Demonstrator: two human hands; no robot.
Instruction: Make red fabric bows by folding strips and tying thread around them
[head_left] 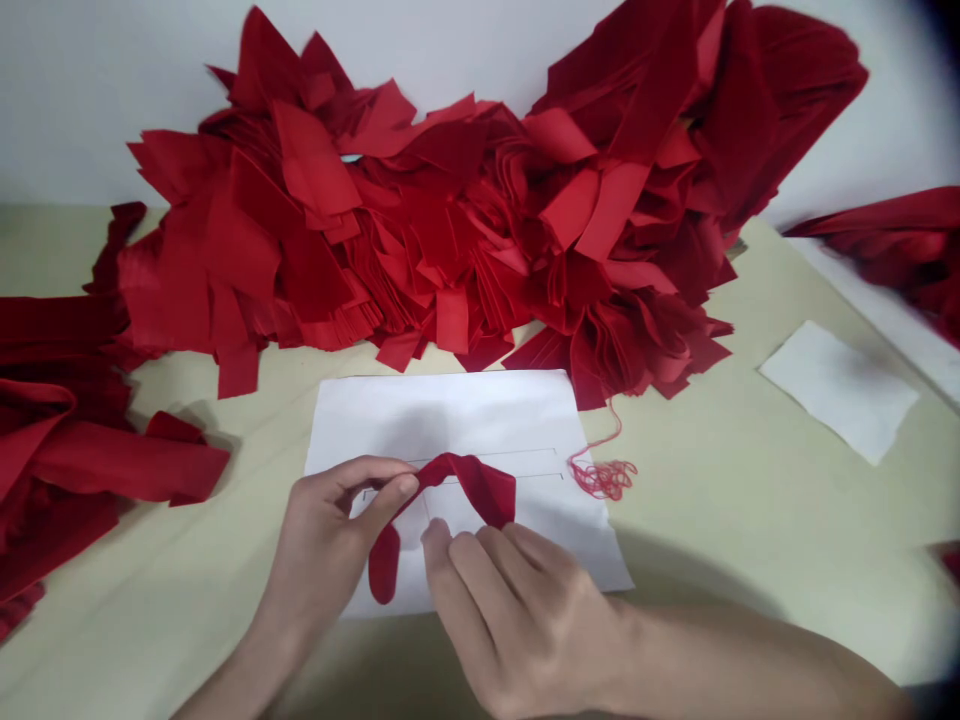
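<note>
A red velvet fabric strip (487, 488) arches above a white paper sheet (442, 410) marked with thin ruled lines. My left hand (330, 530) pinches the strip between thumb and forefinger, and the strip's rounded end hangs below that grip. My right hand (517, 610) is closed just to the right. A thin thread (427, 506) runs from the strip down to its pinched fingertips. Whether a needle is in those fingers is hidden. The strip's other end drops behind my right knuckles.
A large heap of red fabric strips (420, 230) lies across the back of the table, with more red fabric (67, 450) at left and right. Tangled red thread (606, 480) sits by the sheet's right edge. A small white piece (840, 390) lies farther right.
</note>
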